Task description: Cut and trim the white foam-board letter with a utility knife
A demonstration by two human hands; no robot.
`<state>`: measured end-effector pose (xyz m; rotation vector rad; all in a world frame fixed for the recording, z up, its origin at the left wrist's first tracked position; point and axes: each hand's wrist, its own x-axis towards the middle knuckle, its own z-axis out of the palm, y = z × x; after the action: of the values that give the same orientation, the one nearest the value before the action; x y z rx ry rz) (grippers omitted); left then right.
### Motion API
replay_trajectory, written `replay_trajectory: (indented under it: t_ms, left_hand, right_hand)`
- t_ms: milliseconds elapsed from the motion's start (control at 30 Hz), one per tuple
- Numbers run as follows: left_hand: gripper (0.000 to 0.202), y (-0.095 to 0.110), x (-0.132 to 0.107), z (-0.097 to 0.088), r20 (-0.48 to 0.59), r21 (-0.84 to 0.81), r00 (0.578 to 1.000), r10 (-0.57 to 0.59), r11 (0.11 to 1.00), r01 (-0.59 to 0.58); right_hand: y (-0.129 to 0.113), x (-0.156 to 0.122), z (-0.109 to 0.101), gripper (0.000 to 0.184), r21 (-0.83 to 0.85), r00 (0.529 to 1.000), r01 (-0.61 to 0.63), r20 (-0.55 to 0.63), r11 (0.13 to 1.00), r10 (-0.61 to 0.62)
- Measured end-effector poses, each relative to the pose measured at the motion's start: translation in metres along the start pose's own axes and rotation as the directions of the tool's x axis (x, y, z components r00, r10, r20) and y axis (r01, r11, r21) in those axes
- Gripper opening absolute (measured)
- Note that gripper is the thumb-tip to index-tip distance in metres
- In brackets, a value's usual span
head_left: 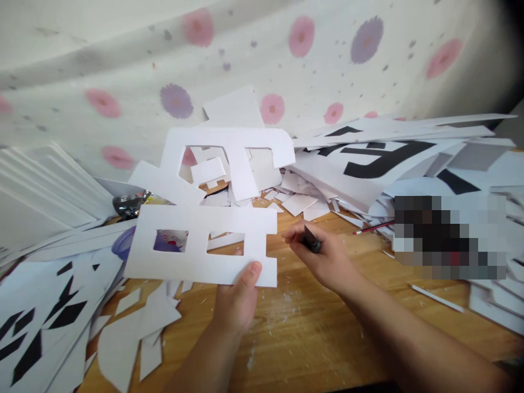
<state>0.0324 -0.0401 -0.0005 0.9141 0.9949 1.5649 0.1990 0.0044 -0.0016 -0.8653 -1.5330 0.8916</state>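
Observation:
My left hand point(237, 297) grips the lower edge of a large white cut-out foam-board shape point(204, 218) and holds it upright above the wooden table point(311, 327). The shape has several rectangular windows cut through it. My right hand point(323, 254) is closed round a dark craft knife point(311, 239) just right of the shape's lower right corner, fingertips close to its edge.
White offcuts point(135, 333) litter the table's left and back. Stacked boards with black printed shapes point(380, 158) lie at the right, with a red pencil point(372, 227) beside them. More printed sheets point(36, 322) sit at the left. A flowered cloth point(286, 60) hangs behind.

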Motion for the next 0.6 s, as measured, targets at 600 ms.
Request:
replay_trajectory:
  t_ms: [600]
  left_hand:
    - [0.024, 0.001, 0.008, -0.008, 0.145, -0.040, 0.988, -0.060, 0.997, 0.066]
  right_hand:
    - [0.013, -0.006, 0.008, 0.016, 0.285, 0.982, -0.172, -0.022, 0.943, 0.186]
